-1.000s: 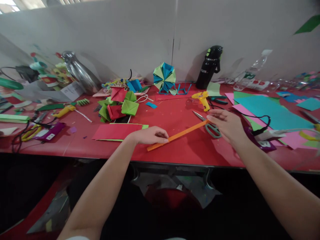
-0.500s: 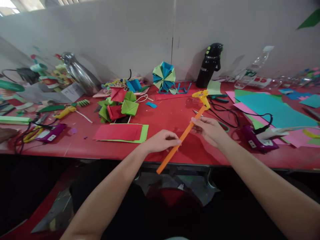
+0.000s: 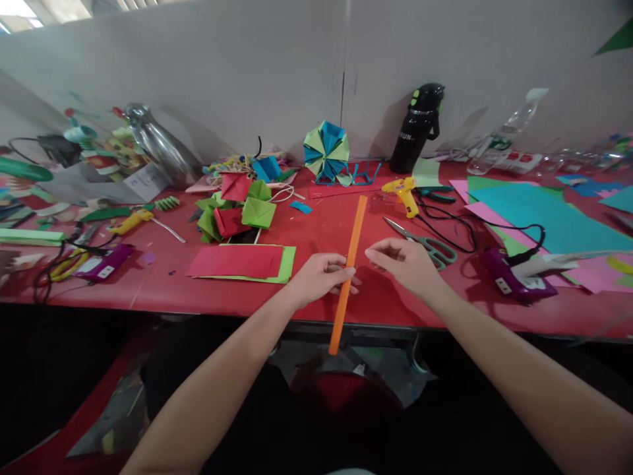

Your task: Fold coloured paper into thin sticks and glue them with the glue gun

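Observation:
My left hand [image 3: 324, 280] grips a narrow orange paper strip [image 3: 352, 247] between thumb and fingers, a little below its middle. The strip stands nearly upright in view, its lower end hanging past the table's front edge. My right hand [image 3: 403, 264] is just to the right of the strip, apart from it, with loosely curled fingers and nothing visible in them. Grey-handled scissors [image 3: 438, 253] lie behind the right hand, partly covered by it. Beyond them rests a yellow glue gun [image 3: 406, 196]. Stacked red paper [image 3: 235, 261] and green paper [image 3: 288, 264] lie left of my left hand.
Folded green and red paper pieces [image 3: 258, 212] sit behind the stack. A blue-green paper wheel [image 3: 326, 150] and a black bottle [image 3: 417, 128] stand near the wall. Coloured sheets [image 3: 558, 214] and a purple power strip [image 3: 519, 277] with cords lie right; another power strip [image 3: 106, 262] lies left.
My right hand has let go of the orange strip's upper part. The strip has swung more upright in my left hand, its top moving left. More of the scissors shows.

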`<state>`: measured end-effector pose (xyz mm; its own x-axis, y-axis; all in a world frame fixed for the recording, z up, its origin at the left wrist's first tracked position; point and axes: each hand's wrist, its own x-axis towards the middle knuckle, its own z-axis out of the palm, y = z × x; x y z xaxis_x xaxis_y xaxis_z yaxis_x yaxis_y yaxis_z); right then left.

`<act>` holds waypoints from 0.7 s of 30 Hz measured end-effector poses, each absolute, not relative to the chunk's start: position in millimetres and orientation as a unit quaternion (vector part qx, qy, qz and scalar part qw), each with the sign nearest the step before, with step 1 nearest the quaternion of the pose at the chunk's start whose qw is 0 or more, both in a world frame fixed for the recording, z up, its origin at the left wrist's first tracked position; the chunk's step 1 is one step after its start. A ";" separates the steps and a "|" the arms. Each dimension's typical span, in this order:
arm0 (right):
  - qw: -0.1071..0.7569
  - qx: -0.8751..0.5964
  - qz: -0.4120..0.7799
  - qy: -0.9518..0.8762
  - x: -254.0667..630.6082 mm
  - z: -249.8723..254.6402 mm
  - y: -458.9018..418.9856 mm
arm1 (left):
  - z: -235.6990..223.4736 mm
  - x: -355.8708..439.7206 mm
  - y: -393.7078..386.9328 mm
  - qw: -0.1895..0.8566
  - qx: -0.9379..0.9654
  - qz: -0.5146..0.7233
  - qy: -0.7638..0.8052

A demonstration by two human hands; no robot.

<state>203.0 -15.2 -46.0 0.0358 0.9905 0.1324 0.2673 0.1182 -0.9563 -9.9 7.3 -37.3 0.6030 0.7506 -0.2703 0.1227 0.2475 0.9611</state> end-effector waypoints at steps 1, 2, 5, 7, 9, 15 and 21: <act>0.469 -0.539 0.345 -0.609 200.2 -45.4 -18.8 | -37.4 -9.1 6.6 0.689 0.566 0.231 0.390; 0.462 -0.533 0.314 -0.635 197.4 -44.9 -22.3 | -37.3 -8.1 5.7 0.690 0.561 0.231 0.394; 0.436 -0.516 0.242 -0.696 190.5 -45.1 -30.0 | -36.9 -4.6 2.9 0.705 0.545 0.229 0.391; 0.418 -0.512 0.197 -0.724 187.8 -46.7 -31.6 | -38.4 -2.4 1.3 0.707 0.544 0.235 0.386; 0.401 -0.512 0.162 -0.742 186.5 -48.9 -31.1 | -42.2 -0.8 0.3 0.700 0.553 0.246 0.379; 0.374 -0.523 0.153 -0.751 186.8 -51.3 -29.1 | -55.1 1.6 -1.3 0.659 0.599 0.263 0.371; 0.361 -0.527 0.168 -0.751 189.4 -53.0 -28.3 | -55.3 2.4 -3.5 0.632 0.631 0.252 0.374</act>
